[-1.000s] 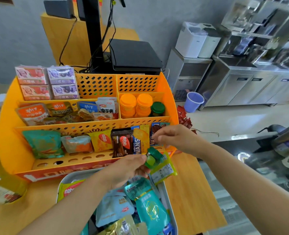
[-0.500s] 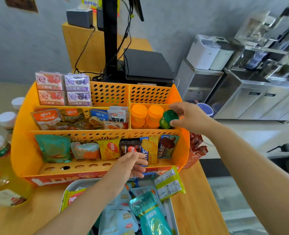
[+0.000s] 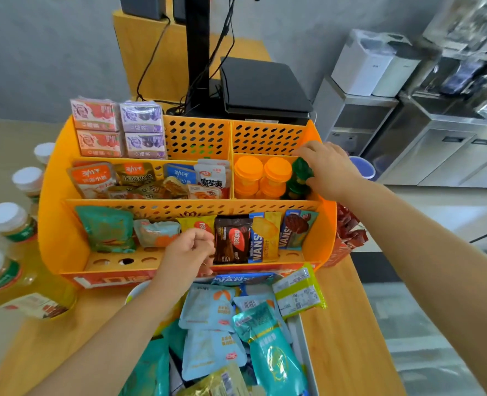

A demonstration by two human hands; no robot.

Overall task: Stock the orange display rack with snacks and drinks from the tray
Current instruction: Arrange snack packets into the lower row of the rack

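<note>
Head view: the orange perforated plastic display rack (image 3: 53,212) stands on the pale wooden bench (image 3: 350,324), filling the middle of the scene. The right hand (image 3: 326,170), at about 2 o'clock from the rack's centre, curls its fingers round a small dark green lidded jar (image 3: 302,170), holding it tilted in the right-hand compartment of the middle tier, directly above another green jar (image 3: 296,187) and just beside two stacks of orange-lidded jars (image 3: 260,175). The left hand (image 3: 189,251) hovers at the front tier, at 6 o'clock from the rack's centre, fingers curled loosely inward and grasping nothing, touching or nearly touching a dark brown wafer packet (image 3: 232,238) that stands upright there.

At 11 o'clock in the rack sit red and purple drink cartons (image 3: 118,128); below them lie orange and brown fish-snack pouches (image 3: 116,178).

The white tray (image 3: 300,338) lies at 6 o'clock, just in front of the rack, heaped with pale blue and teal snack pouches (image 3: 210,310); a lime-green packet (image 3: 299,292) rests over its far right corner.

At 9 o'clock, white-capped bottles of yellow drink (image 3: 16,270) stand beside the rack on the bench.
</note>
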